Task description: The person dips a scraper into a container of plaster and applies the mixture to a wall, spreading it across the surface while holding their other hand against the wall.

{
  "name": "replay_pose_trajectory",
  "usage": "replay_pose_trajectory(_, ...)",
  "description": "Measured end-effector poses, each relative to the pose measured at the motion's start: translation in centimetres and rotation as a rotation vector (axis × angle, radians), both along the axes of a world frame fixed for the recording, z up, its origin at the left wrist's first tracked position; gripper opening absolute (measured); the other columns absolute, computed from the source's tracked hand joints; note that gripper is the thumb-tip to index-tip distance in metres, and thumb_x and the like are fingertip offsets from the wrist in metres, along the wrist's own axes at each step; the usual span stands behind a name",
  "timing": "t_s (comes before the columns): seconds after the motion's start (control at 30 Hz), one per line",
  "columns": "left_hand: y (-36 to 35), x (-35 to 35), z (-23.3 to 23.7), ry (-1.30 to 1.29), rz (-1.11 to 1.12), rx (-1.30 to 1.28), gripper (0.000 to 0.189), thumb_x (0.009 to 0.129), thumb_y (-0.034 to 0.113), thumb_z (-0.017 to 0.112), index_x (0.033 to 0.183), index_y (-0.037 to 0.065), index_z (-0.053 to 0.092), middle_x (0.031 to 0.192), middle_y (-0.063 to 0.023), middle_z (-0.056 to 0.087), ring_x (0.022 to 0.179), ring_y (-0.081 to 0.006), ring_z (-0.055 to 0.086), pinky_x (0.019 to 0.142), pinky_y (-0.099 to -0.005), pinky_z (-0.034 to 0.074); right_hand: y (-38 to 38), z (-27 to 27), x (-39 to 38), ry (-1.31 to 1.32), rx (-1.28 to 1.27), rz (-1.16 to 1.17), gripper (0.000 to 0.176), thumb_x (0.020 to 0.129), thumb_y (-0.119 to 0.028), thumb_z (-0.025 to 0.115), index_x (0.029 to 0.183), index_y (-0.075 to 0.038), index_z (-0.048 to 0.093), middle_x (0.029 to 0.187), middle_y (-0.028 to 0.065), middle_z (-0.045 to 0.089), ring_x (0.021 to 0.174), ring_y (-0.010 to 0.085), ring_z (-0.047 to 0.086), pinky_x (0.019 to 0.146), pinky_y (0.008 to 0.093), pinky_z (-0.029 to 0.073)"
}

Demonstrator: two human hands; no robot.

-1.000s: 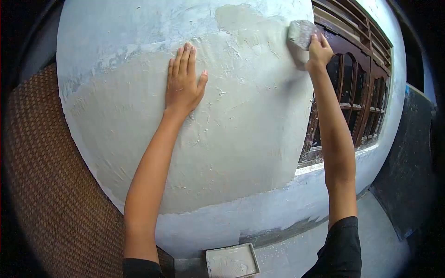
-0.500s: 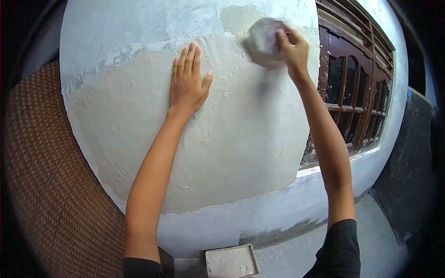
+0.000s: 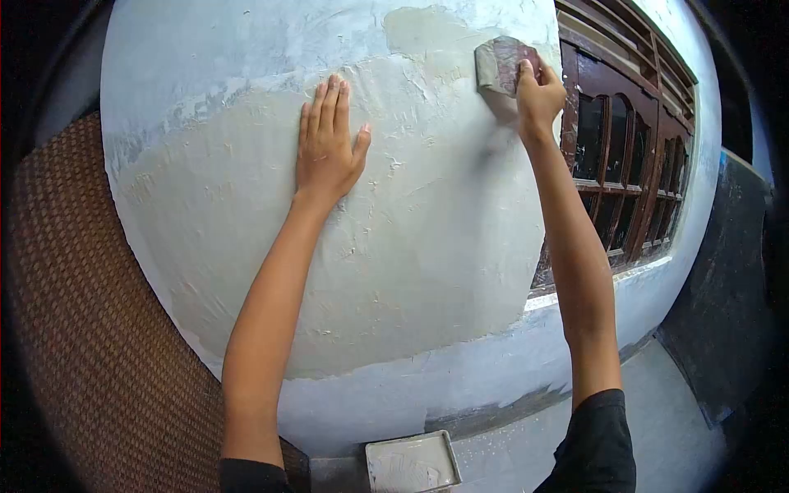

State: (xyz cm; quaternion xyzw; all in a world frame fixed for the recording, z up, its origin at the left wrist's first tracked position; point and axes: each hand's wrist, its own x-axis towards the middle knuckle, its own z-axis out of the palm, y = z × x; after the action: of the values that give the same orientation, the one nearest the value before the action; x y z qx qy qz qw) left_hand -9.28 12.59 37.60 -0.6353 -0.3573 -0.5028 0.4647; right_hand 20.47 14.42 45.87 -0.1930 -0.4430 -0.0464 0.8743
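My right hand (image 3: pixel 540 99) grips a flat putty scraper (image 3: pixel 505 67) near the wall's upper right, thumb on its near face. The scraper is reddish brown and smeared with grey putty, thickest along its left side. My left hand (image 3: pixel 326 152) lies flat on the wall, fingers pointing up and thumb out to the right. Between and below both hands spreads a broad patch of greyish putty (image 3: pixel 411 271), with small ridges and flecks. Bluish-white paint (image 3: pixel 222 41) shows above the patch.
To the right is a brown wooden window (image 3: pixel 616 164) with glass panes and a white sill. A woven brown panel (image 3: pixel 90 329) stands at the left. On the floor below sits a tray (image 3: pixel 451 456) containing pale putty. A dark board (image 3: pixel 715 287) leans at the far right.
My right hand and the scraper have moved a little to the right, towards the window, and the scraper is turned differently. My left hand stays in place on the wall.
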Motion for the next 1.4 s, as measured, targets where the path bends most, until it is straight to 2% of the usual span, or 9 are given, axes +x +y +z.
replay_pose_trajectory(0.13, 0.0, 0.0, 0.0, -0.001, 0.005, -0.006, 0.067, 0.097, 0.034, 0.049, 0.153, 0.005, 0.026, 0.16, -0.011, 0.025, 0.149, -0.0259, 0.019, 0.122, -0.0459, 0.015, 0.4, -1.8, -1.9, -0.376, 0.084, -0.001, 0.032, 0.088, -0.015, 0.07, 0.118, -0.004, 0.07, 0.096, 0.0101, 0.074, 0.081, 0.0156, 0.068, 0.077, 0.0292, 0.053)
replay_pose_trajectory(0.37, -0.1, -0.1, 0.0, 0.002, 0.005, -0.002, 0.066, 0.097, 0.034, 0.049, 0.152, 0.005, 0.027, 0.159, -0.0114, 0.026, 0.149, -0.0267, 0.02, 0.122, -0.0464, 0.015, 0.7, -0.8, 0.8, 0.04, 0.03, 0.14, 0.028, 0.091, -0.012, 0.065, 0.115, 0.001, 0.069, 0.095, 0.0114, 0.071, 0.083, 0.0162, 0.067, 0.075, 0.0281, 0.053)
replay_pose_trajectory(0.5, -0.1, 0.0, 0.0, 0.007, -0.016, 0.007, 0.067, 0.097, 0.031, 0.05, 0.153, 0.006, 0.024, 0.16, -0.0122, 0.024, 0.148, -0.0295, 0.021, 0.121, -0.0484, 0.015, 0.1, -2.2, -0.5, -0.393, -0.02, -0.083, 0.027, 0.09, -0.012, 0.066, 0.114, 0.002, 0.068, 0.095, 0.0111, 0.071, 0.082, 0.0157, 0.066, 0.075, 0.0283, 0.052)
replay_pose_trajectory(0.63, -0.3, 0.0, 0.0, 0.008, -0.035, 0.007, 0.067, 0.097, 0.031, 0.051, 0.154, 0.006, 0.024, 0.16, -0.0122, 0.024, 0.148, -0.0302, 0.021, 0.121, -0.0488, 0.016, 1.0, -0.3, 1.9, 0.096, 0.029, 0.039, 0.03, 0.091, -0.011, 0.066, 0.118, 0.002, 0.067, 0.093, 0.0107, 0.071, 0.078, 0.0153, 0.065, 0.073, 0.0286, 0.052)
replay_pose_trajectory(0.7, -0.3, 0.2, -0.1, -0.003, -0.028, -0.012, 0.068, 0.097, 0.029, 0.051, 0.154, 0.007, 0.022, 0.16, -0.0124, 0.024, 0.148, -0.0305, 0.02, 0.121, -0.0492, 0.016, -0.3, -1.0, 0.6, -0.031, 0.052, 0.191, 0.031, 0.09, -0.012, 0.068, 0.118, 0.001, 0.067, 0.096, 0.0122, 0.071, 0.08, 0.0166, 0.066, 0.075, 0.0281, 0.052)
replay_pose_trajectory(0.8, -0.2, 0.3, -0.1, -0.005, -0.027, 0.004, 0.068, 0.097, 0.03, 0.051, 0.154, 0.006, 0.023, 0.16, -0.0126, 0.025, 0.149, -0.0304, 0.02, 0.121, -0.0489, 0.016, 1.3, -1.3, -0.2, -0.392, 0.13, -0.126, 0.031, 0.089, -0.014, 0.07, 0.118, -0.001, 0.069, 0.095, 0.0118, 0.072, 0.081, 0.0153, 0.066, 0.076, 0.028, 0.052)
replay_pose_trajectory(0.97, -0.3, 0.2, 0.0, -0.002, -0.015, -0.017, 0.068, 0.097, 0.031, 0.051, 0.154, 0.006, 0.023, 0.16, -0.0127, 0.025, 0.149, -0.0296, 0.02, 0.121, -0.0486, 0.015, 0.9, 0.5, 1.7, -0.102, 0.012, 0.002, 0.031, 0.095, -0.011, 0.065, 0.122, 0.003, 0.062, 0.098, 0.0067, 0.07, 0.086, 0.01, 0.063, 0.073, 0.0213, 0.05)
replay_pose_trajectory(1.13, -0.4, 0.3, -0.1, -0.007, -0.018, -0.019, 0.068, 0.097, 0.032, 0.05, 0.154, 0.006, 0.023, 0.16, -0.0126, 0.024, 0.149, -0.0289, 0.019, 0.121, -0.0483, 0.015, 1.4, -0.5, 0.5, -0.45, 0.066, -0.039, 0.031, 0.093, -0.011, 0.067, 0.121, 0.001, 0.065, 0.099, 0.006, 0.071, 0.084, 0.0083, 0.062, 0.077, 0.0214, 0.049)
replay_pose_trajectory(1.4, -0.3, 0.3, -0.1, -0.013, -0.007, -0.025, 0.068, 0.097, 0.032, 0.05, 0.154, 0.006, 0.023, 0.16, -0.013, 0.024, 0.149, -0.0296, 0.019, 0.121, -0.0484, 0.016, 0.0, -1.5, 0.6, -0.371, 0.086, 0.079, 0.03, 0.09, -0.017, 0.071, 0.118, -0.005, 0.07, 0.093, 0.0085, 0.072, 0.084, 0.0132, 0.066, 0.078, 0.026, 0.051)
